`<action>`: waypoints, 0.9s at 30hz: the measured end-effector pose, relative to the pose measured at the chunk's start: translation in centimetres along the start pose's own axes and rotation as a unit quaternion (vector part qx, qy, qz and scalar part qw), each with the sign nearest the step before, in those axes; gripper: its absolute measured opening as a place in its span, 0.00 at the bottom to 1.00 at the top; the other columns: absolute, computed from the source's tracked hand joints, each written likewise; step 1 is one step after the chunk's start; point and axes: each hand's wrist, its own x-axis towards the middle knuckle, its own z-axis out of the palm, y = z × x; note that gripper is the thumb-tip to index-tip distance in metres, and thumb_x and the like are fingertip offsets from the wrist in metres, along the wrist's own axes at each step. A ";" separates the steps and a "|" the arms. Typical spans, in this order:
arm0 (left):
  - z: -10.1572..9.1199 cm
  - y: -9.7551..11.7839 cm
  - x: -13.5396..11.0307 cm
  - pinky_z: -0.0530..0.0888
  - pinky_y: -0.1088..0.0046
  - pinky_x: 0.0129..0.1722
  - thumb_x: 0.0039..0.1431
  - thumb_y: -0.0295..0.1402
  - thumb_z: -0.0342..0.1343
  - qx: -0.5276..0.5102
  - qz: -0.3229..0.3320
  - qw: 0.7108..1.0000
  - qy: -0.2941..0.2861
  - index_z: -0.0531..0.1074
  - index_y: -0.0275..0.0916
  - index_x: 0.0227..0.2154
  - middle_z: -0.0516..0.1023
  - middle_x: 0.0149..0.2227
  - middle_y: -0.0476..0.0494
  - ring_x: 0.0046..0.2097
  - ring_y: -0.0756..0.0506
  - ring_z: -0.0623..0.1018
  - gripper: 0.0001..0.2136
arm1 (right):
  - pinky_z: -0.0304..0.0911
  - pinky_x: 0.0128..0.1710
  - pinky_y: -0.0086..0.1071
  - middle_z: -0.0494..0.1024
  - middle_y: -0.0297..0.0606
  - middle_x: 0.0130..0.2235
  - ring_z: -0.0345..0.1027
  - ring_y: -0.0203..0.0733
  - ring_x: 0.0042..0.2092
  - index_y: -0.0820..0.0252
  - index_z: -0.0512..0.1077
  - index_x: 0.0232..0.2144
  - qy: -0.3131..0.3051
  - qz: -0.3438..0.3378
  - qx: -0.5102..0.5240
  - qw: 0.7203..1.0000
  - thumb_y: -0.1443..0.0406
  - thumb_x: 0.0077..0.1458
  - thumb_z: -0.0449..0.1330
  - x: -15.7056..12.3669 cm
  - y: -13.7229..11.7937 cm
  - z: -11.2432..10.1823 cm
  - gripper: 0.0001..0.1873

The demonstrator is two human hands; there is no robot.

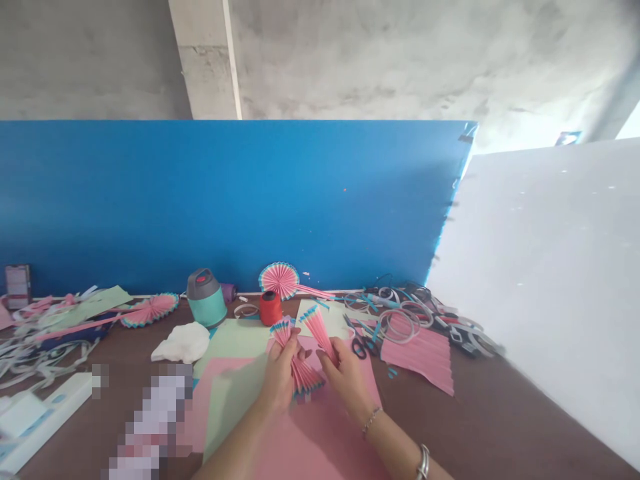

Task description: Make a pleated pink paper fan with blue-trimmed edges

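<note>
My left hand is closed round the middle of a pleated pink paper fan with blue edges, which spreads out above and below the grip. In my right hand is a folded pleated strip of pink paper, also blue along its top end. The two pleated parts are close together; whether they are joined is hidden by my fingers. Beneath both hands lies a sheet of pink paper. Scissors with dark handles rest just right of my right hand.
A red thread spool, a finished round fan and a teal-grey device stand at the back. Another fan lies left. Pleated pink paper and coiled strips sit right. A power strip is front left.
</note>
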 end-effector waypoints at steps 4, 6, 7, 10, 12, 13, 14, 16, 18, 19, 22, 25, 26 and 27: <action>0.4 -0.2 -0.8 0.65 0.78 0.26 0.45 0.41 0.63 0.044 -0.007 0.999 -0.025 0.68 0.37 0.37 0.60 0.18 0.59 0.22 0.55 0.63 0.19 | 0.51 0.24 0.28 0.65 0.30 0.21 0.59 0.38 0.23 0.58 0.63 0.32 0.009 -0.025 -0.065 0.998 0.59 0.54 0.50 -0.2 -0.3 -0.1 0.08; 0.5 -0.3 -0.9 0.62 0.79 0.24 0.47 0.43 0.61 0.057 -0.003 0.998 -0.032 0.66 0.37 0.28 0.56 0.17 0.59 0.21 0.56 0.60 0.15 | 0.53 0.26 0.29 0.69 0.33 0.23 0.63 0.40 0.26 0.59 0.63 0.36 0.002 -0.053 -0.082 0.995 0.61 0.56 0.46 -0.4 -0.7 -0.2 0.11; 0.5 -0.4 -0.9 0.61 0.79 0.23 0.49 0.44 0.60 0.060 -0.002 0.998 -0.033 0.63 0.38 0.23 0.54 0.17 0.59 0.20 0.56 0.59 0.16 | 0.54 0.28 0.30 0.71 0.35 0.24 0.65 0.41 0.27 0.60 0.64 0.38 -0.003 -0.071 -0.091 0.993 0.62 0.58 0.43 -0.5 -0.9 -0.2 0.12; 0.5 -0.6 -0.7 0.59 0.78 0.21 0.51 0.46 0.57 0.049 -0.007 0.998 -0.027 0.54 0.40 0.18 0.52 0.17 0.59 0.20 0.56 0.55 0.20 | 0.54 0.29 0.31 0.73 0.38 0.25 0.67 0.42 0.27 0.61 0.66 0.39 -0.009 -0.109 -0.122 0.987 0.65 0.58 0.40 -0.6 -1.3 -0.2 0.16; 0.4 -0.5 -0.5 0.58 0.79 0.21 0.50 0.47 0.58 0.028 -0.007 1.000 -0.007 0.54 0.40 0.19 0.52 0.17 0.59 0.20 0.56 0.55 0.20 | 0.55 0.29 0.31 0.74 0.39 0.24 0.67 0.42 0.26 0.63 0.67 0.41 0.000 -0.117 -0.134 0.984 0.64 0.58 0.43 -0.7 -1.3 0.0 0.16; 0.4 -0.5 -0.5 0.59 0.79 0.21 0.49 0.47 0.58 0.018 -0.005 1.000 0.004 0.55 0.40 0.20 0.52 0.17 0.59 0.20 0.56 0.55 0.20 | 0.55 0.29 0.31 0.75 0.40 0.25 0.68 0.42 0.26 0.63 0.68 0.42 0.008 -0.118 -0.136 0.984 0.63 0.57 0.44 -0.7 -1.1 0.1 0.17; 0.4 -0.4 -0.4 0.59 0.79 0.21 0.47 0.47 0.59 0.009 -0.003 1.000 0.015 0.56 0.40 0.20 0.53 0.17 0.60 0.20 0.56 0.55 0.20 | 0.56 0.29 0.31 0.76 0.41 0.26 0.68 0.42 0.27 0.63 0.68 0.43 0.017 -0.116 -0.135 0.984 0.62 0.57 0.45 -0.8 -1.0 0.2 0.17; 0.5 -0.2 -0.4 0.59 0.79 0.21 0.46 0.48 0.60 0.000 -0.001 0.999 0.033 0.58 0.40 0.21 0.54 0.17 0.59 0.20 0.56 0.56 0.20 | 0.57 0.28 0.31 0.77 0.43 0.28 0.69 0.42 0.27 0.64 0.69 0.43 0.035 -0.112 -0.129 0.985 0.61 0.57 0.46 -0.8 -0.7 0.4 0.17; 0.5 -0.1 -0.4 0.60 0.79 0.21 0.44 0.48 0.60 0.000 -0.001 0.999 0.044 0.59 0.39 0.21 0.55 0.17 0.59 0.20 0.55 0.58 0.20 | 0.57 0.27 0.30 0.77 0.43 0.29 0.68 0.42 0.26 0.65 0.69 0.42 0.049 -0.114 -0.127 0.984 0.61 0.57 0.46 -0.9 -0.4 0.6 0.18; 0.6 -0.1 -0.5 0.61 0.79 0.22 0.44 0.48 0.60 0.001 -0.002 0.999 0.048 0.59 0.39 0.21 0.56 0.17 0.58 0.20 0.55 0.59 0.20 | 0.57 0.27 0.30 0.77 0.42 0.28 0.68 0.42 0.26 0.65 0.69 0.42 0.051 -0.118 -0.127 0.984 0.61 0.57 0.47 -1.0 -0.4 0.7 0.18; 0.6 -0.2 -0.8 0.62 0.78 0.22 0.46 0.48 0.60 0.004 -0.010 0.999 0.046 0.61 0.38 0.20 0.60 0.17 0.57 0.21 0.55 0.61 0.19 | 0.57 0.25 0.28 0.77 0.40 0.27 0.68 0.40 0.25 0.64 0.69 0.43 0.035 -0.130 -0.125 0.983 0.62 0.57 0.47 -1.1 -0.5 0.7 0.17; 0.7 -0.3 -1.0 0.64 0.78 0.24 0.46 0.47 0.60 -0.016 -0.033 0.998 0.048 0.65 0.38 0.25 0.66 0.20 0.55 0.22 0.54 0.66 0.17 | 0.57 0.24 0.27 0.78 0.40 0.29 0.69 0.38 0.26 0.63 0.68 0.45 0.011 -0.135 -0.116 0.984 0.63 0.57 0.48 -1.2 -0.9 0.6 0.17; 0.7 -0.3 -1.1 0.66 0.78 0.26 0.45 0.46 0.61 -0.025 -0.040 0.998 0.052 0.67 0.38 0.27 0.68 0.21 0.54 0.23 0.53 0.68 0.16 | 0.57 0.25 0.27 0.78 0.40 0.30 0.70 0.38 0.27 0.62 0.68 0.46 0.005 -0.138 -0.113 0.984 0.63 0.57 0.48 -1.2 -1.1 0.6 0.17; 0.8 -0.3 -1.1 0.67 0.77 0.27 0.45 0.45 0.61 -0.032 -0.045 0.997 0.055 0.68 0.38 0.30 0.71 0.24 0.53 0.25 0.52 0.70 0.16 | 0.57 0.26 0.27 0.78 0.40 0.32 0.70 0.39 0.28 0.61 0.67 0.47 -0.001 -0.142 -0.110 0.984 0.64 0.57 0.48 -1.3 -1.2 0.5 0.17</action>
